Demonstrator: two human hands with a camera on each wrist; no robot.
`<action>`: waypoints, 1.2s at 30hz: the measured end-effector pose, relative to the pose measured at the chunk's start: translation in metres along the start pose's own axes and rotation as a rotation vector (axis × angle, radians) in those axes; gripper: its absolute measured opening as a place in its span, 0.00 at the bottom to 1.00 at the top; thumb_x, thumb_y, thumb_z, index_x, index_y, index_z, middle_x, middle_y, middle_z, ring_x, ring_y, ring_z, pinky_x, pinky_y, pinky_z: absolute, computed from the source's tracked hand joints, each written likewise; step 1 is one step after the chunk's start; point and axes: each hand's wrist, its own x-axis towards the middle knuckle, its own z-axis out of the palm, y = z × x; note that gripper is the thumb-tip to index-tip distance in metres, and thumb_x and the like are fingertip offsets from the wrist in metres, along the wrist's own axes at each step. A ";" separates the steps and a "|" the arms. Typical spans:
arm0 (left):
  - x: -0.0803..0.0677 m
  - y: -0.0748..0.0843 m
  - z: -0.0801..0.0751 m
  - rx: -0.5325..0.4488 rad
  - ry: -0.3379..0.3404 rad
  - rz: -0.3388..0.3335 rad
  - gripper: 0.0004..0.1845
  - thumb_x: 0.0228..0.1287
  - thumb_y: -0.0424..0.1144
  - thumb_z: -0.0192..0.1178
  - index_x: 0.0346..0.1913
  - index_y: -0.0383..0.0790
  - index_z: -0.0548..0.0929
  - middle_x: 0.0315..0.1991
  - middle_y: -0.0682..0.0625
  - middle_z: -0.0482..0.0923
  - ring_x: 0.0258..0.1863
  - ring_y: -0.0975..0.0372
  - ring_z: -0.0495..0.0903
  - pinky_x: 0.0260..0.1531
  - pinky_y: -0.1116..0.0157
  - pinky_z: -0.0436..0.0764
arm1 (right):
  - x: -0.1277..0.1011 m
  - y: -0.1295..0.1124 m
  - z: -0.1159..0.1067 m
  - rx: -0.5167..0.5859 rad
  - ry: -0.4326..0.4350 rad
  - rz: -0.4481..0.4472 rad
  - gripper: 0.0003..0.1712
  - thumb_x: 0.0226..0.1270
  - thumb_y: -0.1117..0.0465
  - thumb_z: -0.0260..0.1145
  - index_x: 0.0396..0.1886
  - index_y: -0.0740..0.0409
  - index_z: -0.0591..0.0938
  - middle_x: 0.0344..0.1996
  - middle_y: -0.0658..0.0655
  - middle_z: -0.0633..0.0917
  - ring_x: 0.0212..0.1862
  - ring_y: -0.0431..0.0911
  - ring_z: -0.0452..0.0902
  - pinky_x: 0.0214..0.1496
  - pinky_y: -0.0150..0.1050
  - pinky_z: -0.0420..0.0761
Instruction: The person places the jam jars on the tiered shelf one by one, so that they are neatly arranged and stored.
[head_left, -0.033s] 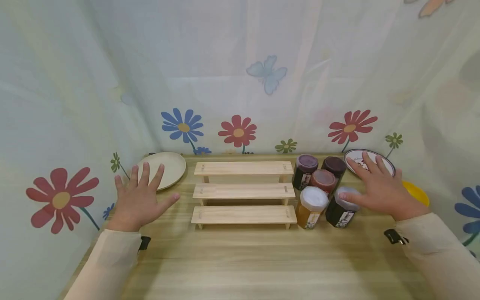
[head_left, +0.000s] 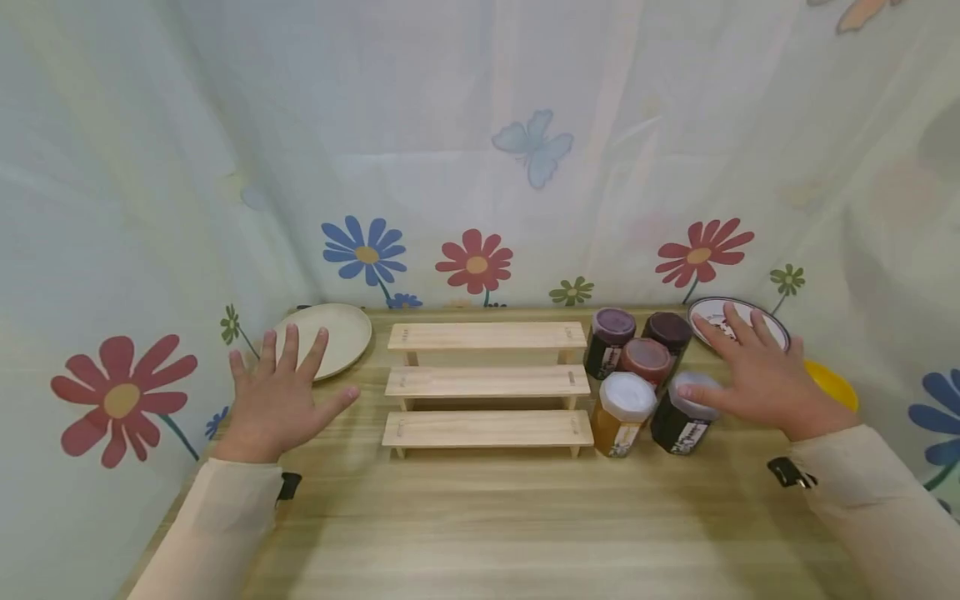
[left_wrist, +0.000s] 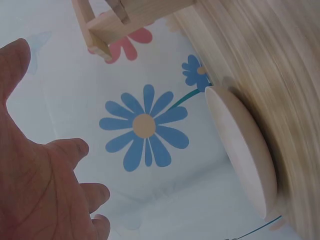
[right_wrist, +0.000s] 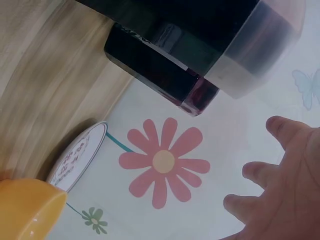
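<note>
My left hand (head_left: pixel 273 408) is held with fingers spread over the left side of the table, overlapping a cream plate (head_left: pixel 347 333) in the head view. Nothing is in its grasp. Spread likewise, my right hand (head_left: pixel 772 392) hovers at the right, its thumb overlapping the pale lid of a dark jar (head_left: pixel 678 429). Beside that jar stands an amber jar (head_left: pixel 621 421) with a white lid. Behind them are a red-lidded jar (head_left: pixel 645 358), a purple-lidded jar (head_left: pixel 611 333) and a dark-lidded jar (head_left: pixel 669 329). A three-step wooden rack (head_left: pixel 487 382) sits between my hands.
Partly hidden behind my right hand is a white plate (head_left: pixel 705 312) with a dark rim. A yellow bowl (head_left: pixel 832 387) stands at the far right. A flower-printed curtain (head_left: pixel 427 167) encloses the back and sides of the wooden table (head_left: pixel 510 517).
</note>
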 end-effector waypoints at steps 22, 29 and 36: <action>0.009 0.008 0.009 -0.232 -0.063 0.111 0.51 0.75 0.72 0.49 0.87 0.50 0.44 0.84 0.29 0.38 0.81 0.29 0.37 0.70 0.23 0.36 | -0.001 0.002 0.014 0.327 0.023 -0.107 0.56 0.60 0.38 0.80 0.80 0.59 0.67 0.77 0.74 0.66 0.75 0.73 0.58 0.71 0.76 0.59; 0.017 0.015 0.020 -0.375 -0.016 0.165 0.47 0.77 0.63 0.55 0.87 0.51 0.46 0.85 0.31 0.39 0.82 0.31 0.36 0.71 0.24 0.38 | -0.007 0.005 0.023 0.380 0.037 -0.106 0.53 0.59 0.42 0.82 0.78 0.60 0.70 0.76 0.74 0.68 0.75 0.73 0.59 0.70 0.77 0.60; 0.027 0.025 0.032 -0.574 0.009 0.176 0.43 0.80 0.57 0.56 0.87 0.50 0.50 0.86 0.35 0.40 0.84 0.37 0.35 0.75 0.29 0.40 | -0.013 0.009 0.030 0.445 0.042 -0.094 0.52 0.61 0.46 0.82 0.78 0.61 0.70 0.76 0.72 0.68 0.75 0.72 0.60 0.69 0.77 0.63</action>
